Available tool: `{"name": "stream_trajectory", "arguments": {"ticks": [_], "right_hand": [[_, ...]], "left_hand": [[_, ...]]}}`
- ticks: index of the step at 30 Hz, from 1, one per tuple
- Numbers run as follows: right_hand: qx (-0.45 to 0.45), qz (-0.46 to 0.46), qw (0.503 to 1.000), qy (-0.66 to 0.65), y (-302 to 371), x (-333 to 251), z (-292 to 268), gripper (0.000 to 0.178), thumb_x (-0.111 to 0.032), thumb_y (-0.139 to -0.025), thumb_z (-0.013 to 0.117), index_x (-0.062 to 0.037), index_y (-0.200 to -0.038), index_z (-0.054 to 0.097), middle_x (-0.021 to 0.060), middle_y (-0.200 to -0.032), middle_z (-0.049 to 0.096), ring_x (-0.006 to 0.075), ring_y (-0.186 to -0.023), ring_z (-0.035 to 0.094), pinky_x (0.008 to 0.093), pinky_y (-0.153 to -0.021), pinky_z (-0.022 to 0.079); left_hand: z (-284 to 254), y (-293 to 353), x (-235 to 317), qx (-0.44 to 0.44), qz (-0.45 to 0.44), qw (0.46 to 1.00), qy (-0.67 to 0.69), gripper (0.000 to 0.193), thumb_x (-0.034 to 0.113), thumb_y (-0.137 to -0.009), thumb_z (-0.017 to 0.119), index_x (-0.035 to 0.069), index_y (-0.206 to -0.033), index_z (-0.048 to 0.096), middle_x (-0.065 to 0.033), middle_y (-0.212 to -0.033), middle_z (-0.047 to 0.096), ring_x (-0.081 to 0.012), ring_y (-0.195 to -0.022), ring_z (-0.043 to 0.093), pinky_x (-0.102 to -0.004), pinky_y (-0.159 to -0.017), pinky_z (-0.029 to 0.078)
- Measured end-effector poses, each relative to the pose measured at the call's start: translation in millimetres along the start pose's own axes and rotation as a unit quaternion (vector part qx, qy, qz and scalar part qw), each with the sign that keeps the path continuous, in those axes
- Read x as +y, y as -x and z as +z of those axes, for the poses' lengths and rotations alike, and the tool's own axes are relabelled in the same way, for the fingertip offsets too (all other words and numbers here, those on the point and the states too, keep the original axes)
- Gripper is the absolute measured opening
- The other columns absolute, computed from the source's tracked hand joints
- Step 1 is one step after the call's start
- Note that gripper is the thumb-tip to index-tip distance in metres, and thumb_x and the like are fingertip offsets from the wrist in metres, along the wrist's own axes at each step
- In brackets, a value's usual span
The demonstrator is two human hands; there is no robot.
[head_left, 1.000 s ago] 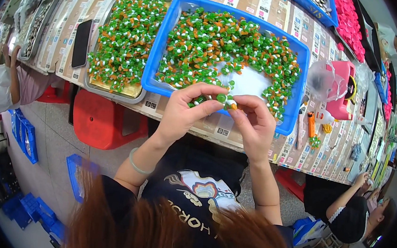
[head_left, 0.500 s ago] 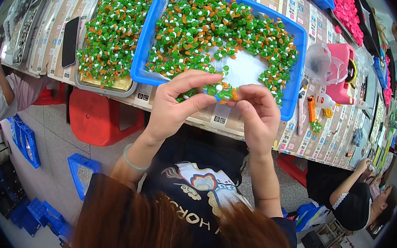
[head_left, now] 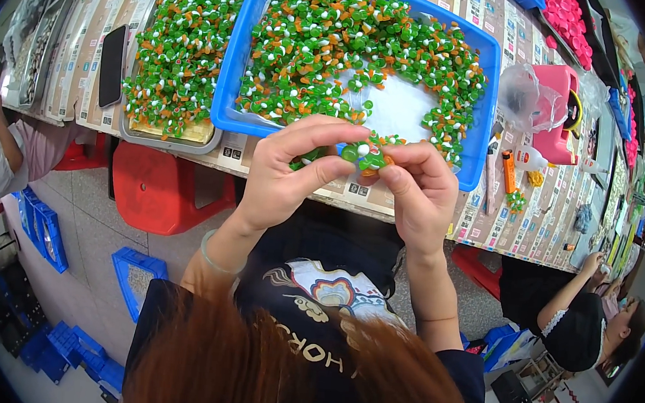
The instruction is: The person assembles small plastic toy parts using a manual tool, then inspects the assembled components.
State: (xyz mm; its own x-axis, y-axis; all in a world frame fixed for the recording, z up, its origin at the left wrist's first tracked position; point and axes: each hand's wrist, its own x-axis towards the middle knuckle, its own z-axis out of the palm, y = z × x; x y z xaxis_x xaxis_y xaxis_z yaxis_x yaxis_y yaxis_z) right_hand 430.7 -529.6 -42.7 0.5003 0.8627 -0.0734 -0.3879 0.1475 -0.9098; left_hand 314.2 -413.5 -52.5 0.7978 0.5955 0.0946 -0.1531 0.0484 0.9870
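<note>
Between my hands, in front of the blue tray's near edge, is a small green, white and orange plastic piece (head_left: 372,158). My left hand (head_left: 296,157) pinches its green and white side between thumb and fingers, with more green bits partly hidden in the palm. The thumb and forefinger of my right hand (head_left: 420,187) close on its orange side. Just beyond stands the blue plastic tray (head_left: 230,78), lined in white and heaped with many like pieces (head_left: 313,47). A bare white patch of lining (head_left: 399,110) shows near its middle.
Left of the blue tray is a metal tray (head_left: 133,127) piled with similar pieces, then a black phone (head_left: 112,66). On the right are an orange-handled cutter (head_left: 508,172), a white bottle (head_left: 527,158) and a pink container (head_left: 556,114). A red stool (head_left: 159,187) stands below; other people sit at both sides.
My right hand's fingers have closed in on the piece, which now shows more of its green side and sits slightly lower. My left hand has barely moved.
</note>
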Motion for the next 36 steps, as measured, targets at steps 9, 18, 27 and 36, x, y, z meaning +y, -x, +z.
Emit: {"name": "stream_trajectory", "arguments": {"ticks": [9, 18, 27, 36], "right_hand": [[0.038, -0.211, 0.921, 0.324, -4.3, 7.2, -6.2, 0.018, 0.005, -0.069, 0.061, 0.0002, -0.086, 0.055, 0.0117, -0.084, 0.058, 0.0184, -0.075, 0.057, 0.0228, -0.066, 0.045], [0.051, -0.33, 0.839, 0.43, -11.1, 10.9, -6.5, 0.026, 0.006, -0.064, 0.063, -0.0013, -0.088, 0.055, 0.0122, -0.088, 0.057, 0.0226, -0.079, 0.056, 0.0309, -0.069, 0.046], [-0.15, -0.103, 0.761, 0.623, -67.7, 22.8, -49.2, 0.026, -0.003, -0.072, 0.053, -0.0041, -0.098, 0.051, 0.0119, -0.094, 0.054, 0.0258, -0.092, 0.051, 0.0329, -0.08, 0.04], [-0.122, -0.005, 0.774, 0.622, -77.0, 28.3, -41.4, 0.014, 0.001, -0.068, 0.052, 0.0006, -0.082, 0.054, 0.0097, -0.083, 0.055, 0.0209, -0.077, 0.053, 0.0295, -0.07, 0.043]], "left_hand": [[11.4, -1.5, -3.2, 0.032, -0.032, 0.995, 0.094, 0.028, 0.004, -0.074, 0.058, 0.002, -0.103, 0.056, -0.0068, -0.097, 0.057, -0.0109, -0.081, 0.05, -0.0229, -0.07, 0.042], [8.2, 1.6, -12.3, 0.043, -0.148, 0.948, 0.277, 0.035, 0.005, -0.078, 0.053, 0.003, -0.113, 0.048, -0.0039, -0.094, 0.057, -0.0019, -0.059, 0.043, -0.0134, -0.046, 0.034], [-21.7, -2.8, -27.9, 0.074, -0.141, 0.757, 0.634, 0.021, 0.019, -0.087, 0.04, 0.005, -0.099, 0.051, -0.009, -0.098, 0.052, -0.0257, -0.092, 0.053, -0.0358, -0.073, 0.05], [-33.9, -2.1, -40.8, -0.031, -0.136, 0.737, 0.661, 0.02, 0.014, -0.083, 0.049, 0.008, -0.102, 0.048, -0.0076, -0.102, 0.049, -0.0219, -0.083, 0.055, -0.0286, -0.062, 0.052]]}}
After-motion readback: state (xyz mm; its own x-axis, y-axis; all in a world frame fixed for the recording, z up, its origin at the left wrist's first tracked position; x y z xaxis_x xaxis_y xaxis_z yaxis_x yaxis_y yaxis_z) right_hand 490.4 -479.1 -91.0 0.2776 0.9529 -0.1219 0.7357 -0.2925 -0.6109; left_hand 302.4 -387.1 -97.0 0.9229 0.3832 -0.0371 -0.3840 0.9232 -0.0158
